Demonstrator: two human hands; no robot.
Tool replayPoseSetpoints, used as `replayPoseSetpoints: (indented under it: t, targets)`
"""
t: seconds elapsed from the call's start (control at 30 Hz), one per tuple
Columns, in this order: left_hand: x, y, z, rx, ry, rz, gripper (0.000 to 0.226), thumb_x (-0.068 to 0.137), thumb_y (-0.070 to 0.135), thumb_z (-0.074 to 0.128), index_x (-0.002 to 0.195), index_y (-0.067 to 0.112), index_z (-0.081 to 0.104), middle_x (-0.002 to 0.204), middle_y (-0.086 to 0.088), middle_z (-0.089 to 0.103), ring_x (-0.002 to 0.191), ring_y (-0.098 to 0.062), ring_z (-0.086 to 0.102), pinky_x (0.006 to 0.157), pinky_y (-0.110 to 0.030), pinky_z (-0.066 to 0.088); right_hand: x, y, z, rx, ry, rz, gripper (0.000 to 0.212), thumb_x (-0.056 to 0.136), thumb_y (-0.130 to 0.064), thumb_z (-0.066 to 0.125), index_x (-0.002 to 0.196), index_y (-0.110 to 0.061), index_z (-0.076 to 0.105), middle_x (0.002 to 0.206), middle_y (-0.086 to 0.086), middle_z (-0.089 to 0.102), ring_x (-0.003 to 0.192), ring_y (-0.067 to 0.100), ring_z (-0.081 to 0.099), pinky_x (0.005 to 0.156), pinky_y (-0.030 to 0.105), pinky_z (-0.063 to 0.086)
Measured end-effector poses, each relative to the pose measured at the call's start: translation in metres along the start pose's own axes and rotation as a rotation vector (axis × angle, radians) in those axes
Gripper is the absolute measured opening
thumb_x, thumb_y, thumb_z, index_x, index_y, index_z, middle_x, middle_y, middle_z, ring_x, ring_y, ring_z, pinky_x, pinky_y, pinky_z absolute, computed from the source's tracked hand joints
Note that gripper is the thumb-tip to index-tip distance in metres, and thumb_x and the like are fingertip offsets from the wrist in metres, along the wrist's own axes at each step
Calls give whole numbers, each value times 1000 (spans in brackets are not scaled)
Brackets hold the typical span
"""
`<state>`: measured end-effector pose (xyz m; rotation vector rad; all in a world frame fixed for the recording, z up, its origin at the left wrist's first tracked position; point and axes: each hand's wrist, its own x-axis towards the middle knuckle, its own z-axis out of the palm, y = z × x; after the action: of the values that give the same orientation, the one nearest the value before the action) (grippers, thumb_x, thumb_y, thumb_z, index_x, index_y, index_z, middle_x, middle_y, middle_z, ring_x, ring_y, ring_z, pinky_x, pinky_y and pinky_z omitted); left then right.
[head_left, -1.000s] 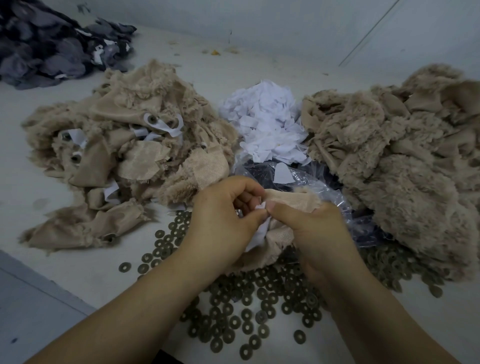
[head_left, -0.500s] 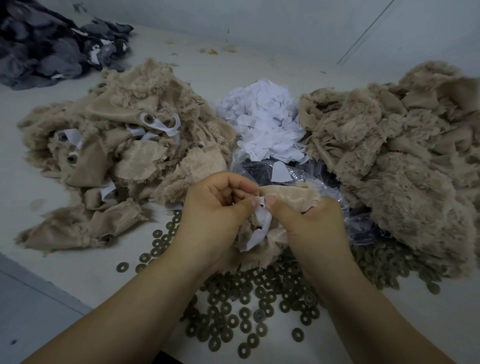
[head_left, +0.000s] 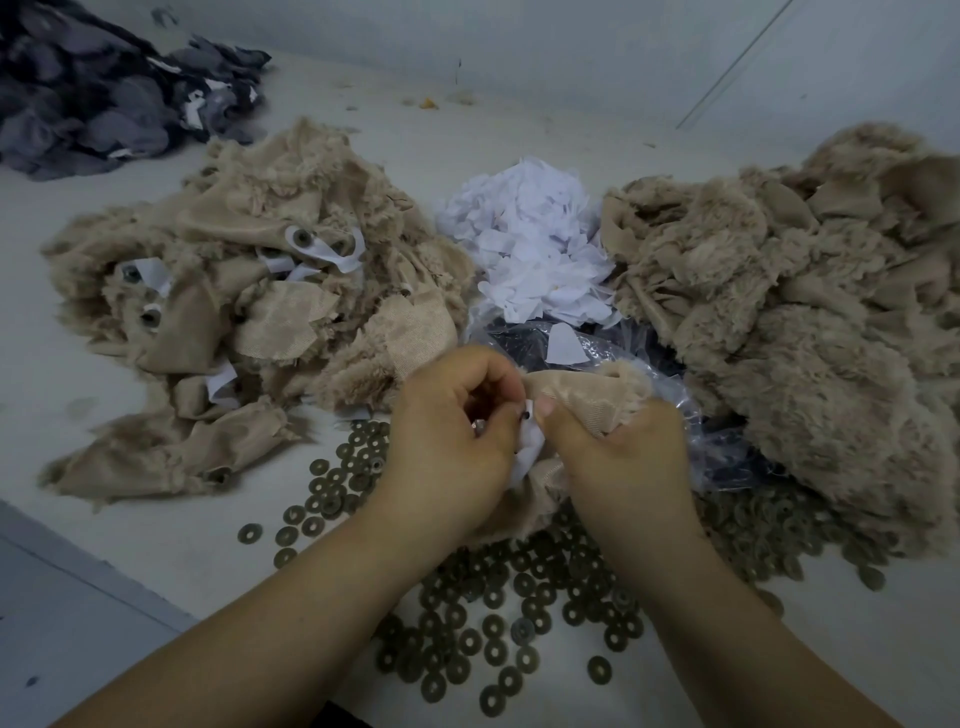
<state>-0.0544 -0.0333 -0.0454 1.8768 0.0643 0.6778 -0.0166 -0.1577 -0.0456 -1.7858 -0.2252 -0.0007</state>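
Both hands meet over the table's middle on a beige plush fabric piece (head_left: 592, 395), turned smooth side up. My right hand (head_left: 618, 457) grips the piece, thumb pressing a white patch (head_left: 530, 452) against it. My left hand (head_left: 447, 436) is curled, thumb and fingers pinching at the patch where a small dark stud (head_left: 525, 414) pokes through. What else lies inside the left palm is hidden. Several dark round washers (head_left: 493, 623) lie scattered on the white table under my wrists.
A heap of beige plush pieces with white patches (head_left: 249, 312) lies at left, a bigger plush heap (head_left: 810, 332) at right. White patch scraps (head_left: 530, 244) pile behind a clear plastic bag (head_left: 587, 338). Dark grey fabric (head_left: 104, 98) sits far left. The table edge (head_left: 93, 561) runs near left.
The hands have drawn closer on the piece. The white patch has been pushed down against the fabric, and a dark stud now shows at my thumbs.
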Motion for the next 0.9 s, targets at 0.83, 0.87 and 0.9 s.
replayPoseSetpoints:
  t: [0.83,0.87,0.9]
  targets:
    - [-3,-8,-17,240,-11,246,29,74,5,77,101,13,70,115,3,55,103,-7,58,83,-24,54,9,-3,-3,221,-161,219,35,90,-1,66,123,-10,59,108,8,74,97,23,73,79,37,61]
    - [-3,-10,-18,261,-41,348,26,77,3,73,102,10,71,116,0,59,108,-8,57,89,-25,51,9,-3,-4,279,-200,233,36,91,1,65,125,-9,58,109,9,74,98,25,73,77,35,61]
    - [-3,-12,-19,266,-81,429,22,80,3,69,101,7,73,113,-1,64,109,-10,59,92,-27,49,10,-3,-5,316,-229,262,41,91,2,64,130,-8,55,113,12,72,101,27,72,78,35,61]
